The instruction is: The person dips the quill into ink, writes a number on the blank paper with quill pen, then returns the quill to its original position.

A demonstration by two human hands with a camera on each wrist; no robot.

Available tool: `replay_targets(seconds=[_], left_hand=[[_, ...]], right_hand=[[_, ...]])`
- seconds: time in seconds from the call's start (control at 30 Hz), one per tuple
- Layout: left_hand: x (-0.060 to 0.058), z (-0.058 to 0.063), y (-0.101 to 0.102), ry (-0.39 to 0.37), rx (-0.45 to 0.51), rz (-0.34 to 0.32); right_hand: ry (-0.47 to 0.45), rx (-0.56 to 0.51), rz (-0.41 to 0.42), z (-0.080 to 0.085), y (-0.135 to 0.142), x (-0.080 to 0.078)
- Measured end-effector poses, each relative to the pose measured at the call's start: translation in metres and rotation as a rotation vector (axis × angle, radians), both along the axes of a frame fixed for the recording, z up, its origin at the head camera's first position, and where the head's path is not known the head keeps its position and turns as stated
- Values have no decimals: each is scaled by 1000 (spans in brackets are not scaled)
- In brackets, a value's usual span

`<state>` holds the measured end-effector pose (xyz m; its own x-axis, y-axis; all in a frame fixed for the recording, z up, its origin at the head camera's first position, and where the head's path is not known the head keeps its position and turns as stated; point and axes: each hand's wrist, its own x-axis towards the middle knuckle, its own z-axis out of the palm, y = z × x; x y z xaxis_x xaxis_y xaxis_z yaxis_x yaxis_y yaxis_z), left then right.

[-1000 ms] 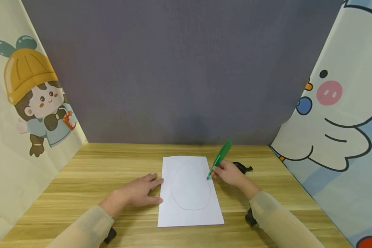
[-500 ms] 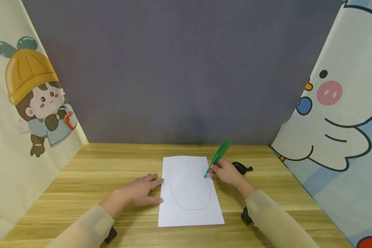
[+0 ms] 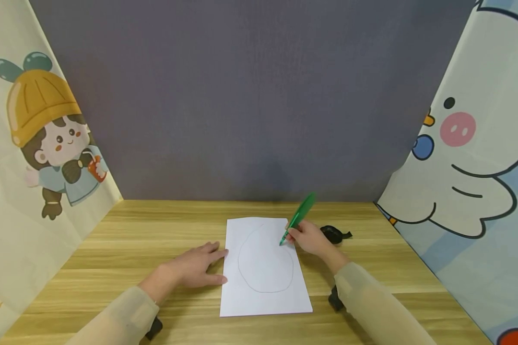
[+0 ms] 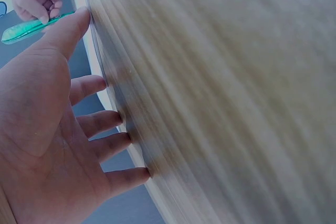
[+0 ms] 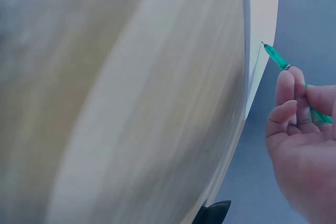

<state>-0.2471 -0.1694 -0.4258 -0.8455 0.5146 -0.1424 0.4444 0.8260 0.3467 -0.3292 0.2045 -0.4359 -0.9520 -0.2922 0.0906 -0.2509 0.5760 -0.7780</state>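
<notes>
A sheet of white paper lies on the table, bearing a thin egg-shaped pencil-like line that is open at its upper right. My right hand pinches a green pen with a broad, leaf-like upper end. Its point is on the paper at the upper right of the outline; the right wrist view shows the green pen between thumb and fingers, tip at the sheet. My left hand lies with spread fingers, thumb and index fingertip on the paper's left edge. In the left wrist view the left hand holds nothing.
A black object with a short strap lies on the wooden table, behind and right of my right hand. A dark grey panel closes off the back. Cartoon-printed sheets stand on both sides.
My right hand and the green pen have moved left and slightly up over the paper, from the right side of the outline along its upper right. The left hand has stayed in place.
</notes>
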Motion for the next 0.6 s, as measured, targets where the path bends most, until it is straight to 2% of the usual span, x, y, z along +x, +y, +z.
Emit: replay_targets(seconds=[0.6], left_hand=[[0,0,0,2,7,1]], right_hand=[[3,-25,23,1,-22,-4]])
